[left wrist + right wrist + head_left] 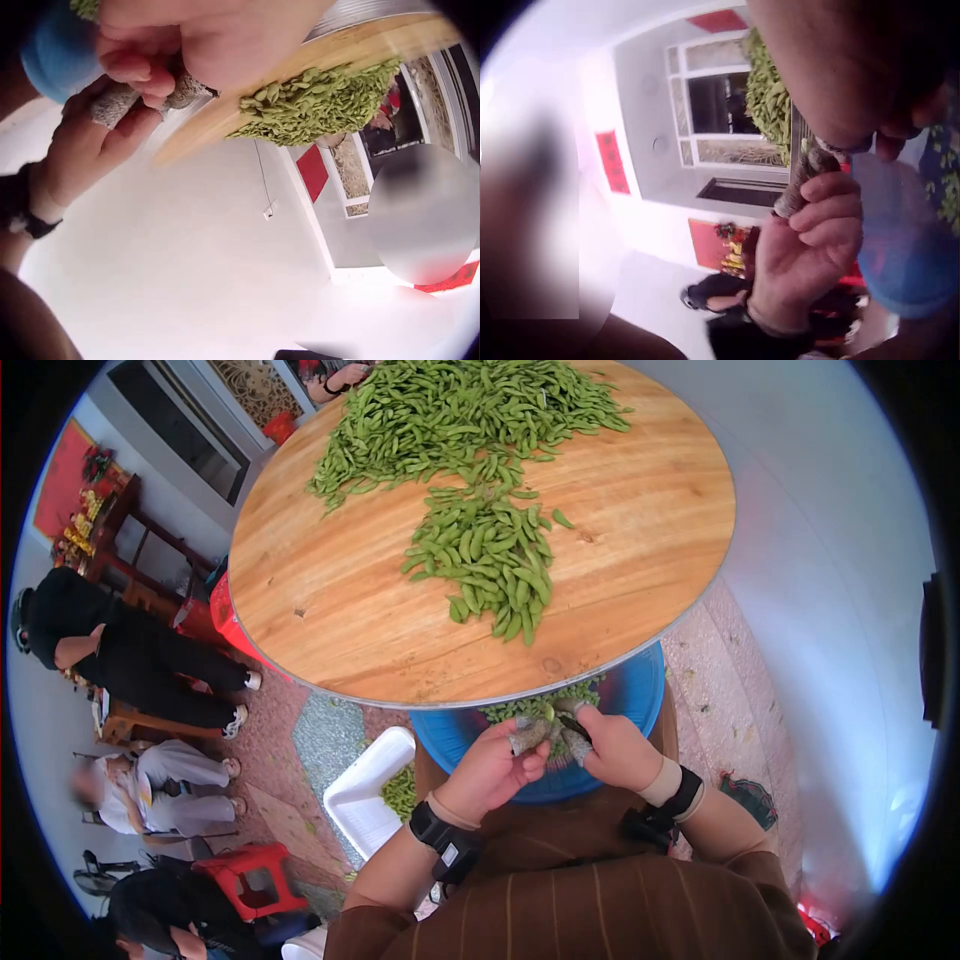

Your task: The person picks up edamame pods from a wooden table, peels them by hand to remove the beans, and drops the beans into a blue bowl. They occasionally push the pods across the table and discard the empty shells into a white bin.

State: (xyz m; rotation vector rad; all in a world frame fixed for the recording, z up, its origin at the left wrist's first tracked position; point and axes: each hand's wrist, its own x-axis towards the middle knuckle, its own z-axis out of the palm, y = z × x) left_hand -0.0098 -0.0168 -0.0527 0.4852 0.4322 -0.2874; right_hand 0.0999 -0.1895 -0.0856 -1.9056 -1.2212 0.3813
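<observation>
My left hand (490,768) and right hand (622,750) meet over a blue basin (430,745), just below the table's near edge. Grey cloth-like covers wrap some of the fingertips (530,736). A green soybean pod (549,712) shows between the two hands, pinched at the covered fingertips and mostly hidden by them. In the right wrist view, a pale green bit of the pod (805,142) pokes out above the left hand's covered thumb. Shelled green beans (515,709) lie in the basin under the hands.
A round wooden table (340,590) bears a big heap of pods (450,420) at the back and a smaller pile (490,560) nearer. Left of the basin stands a white tub (350,800) with green pieces inside. Several people and a red stool (255,875) are at the left.
</observation>
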